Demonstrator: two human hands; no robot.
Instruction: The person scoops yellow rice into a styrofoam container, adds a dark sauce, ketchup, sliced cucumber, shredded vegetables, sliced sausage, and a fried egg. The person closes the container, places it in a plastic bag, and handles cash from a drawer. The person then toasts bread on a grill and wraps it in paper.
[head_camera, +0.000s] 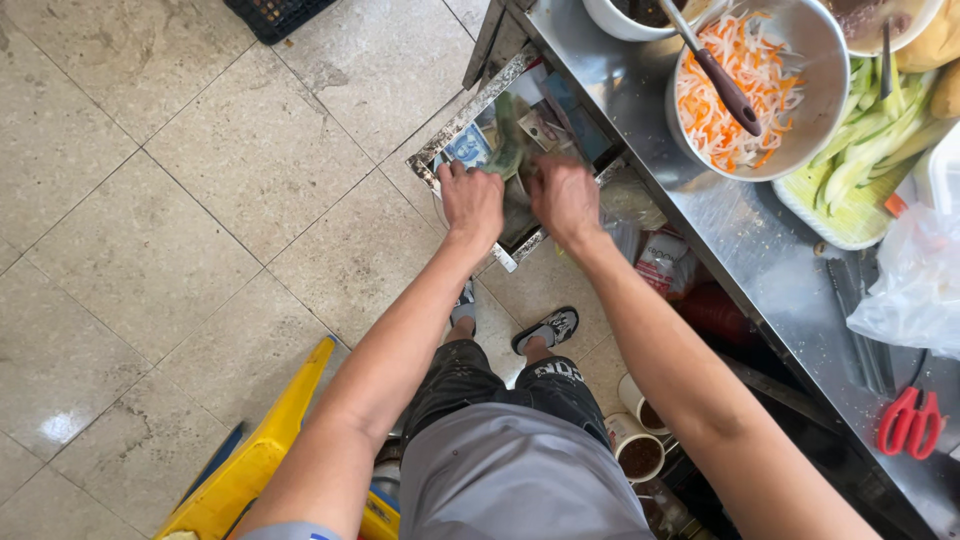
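Left hand: reached into an open metal drawer pulled out from the steel table; fingers curled down onto the banknotes inside, pinching a greenish note. Exact hold partly hidden by the back of the hand.

Right hand: just beside the left, also in the drawer, fingers bent downward over the same loose pile of notes; whether closed on a note cannot be told.

Banknotes: loose in the drawer, blue, green and reddish, lying flat and overlapping, directly ahead of both hands.

Table top, upper right: metal bowl of shredded carrot and white radish with a dark-handled utensil resting in it; tray of cucumber strips touching the bowl's right side; white bowl at the top edge; clear plastic bag near the right edge; red-handled scissors lower right.

Below the table: two white cups of dark sauce, packaged goods in shadow.

Floor: beige tiles; yellow plastic object lower left; dark crate at top; sandalled feet under the drawer.
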